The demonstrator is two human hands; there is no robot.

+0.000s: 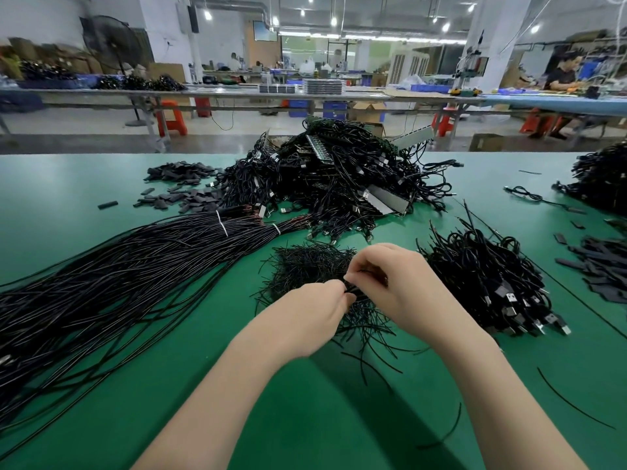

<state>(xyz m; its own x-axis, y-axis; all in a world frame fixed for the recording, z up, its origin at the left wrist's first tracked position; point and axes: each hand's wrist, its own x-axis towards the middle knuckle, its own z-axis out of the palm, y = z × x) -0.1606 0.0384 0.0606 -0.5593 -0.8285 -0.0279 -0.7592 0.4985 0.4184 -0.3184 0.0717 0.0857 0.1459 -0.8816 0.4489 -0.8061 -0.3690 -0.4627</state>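
My left hand [314,315] and my right hand [397,283] meet over a small heap of thin black twist ties [305,266] on the green table [322,418]. Between their fingertips they pinch a small black bundle of cable [353,292]; most of it is hidden by the fingers. A pile of coiled, tied USB cables [492,279] lies just right of my right hand. Long straight black cables [118,276], banded with white ties, fan out to the left.
A big heap of tangled USB cables with grey strips [339,178] sits at the table's far middle. Small black sleeves [183,184] lie far left and more lie at the right edge [604,269]. Loose ties [573,401] lie near right. A person works at a far bench [563,76].
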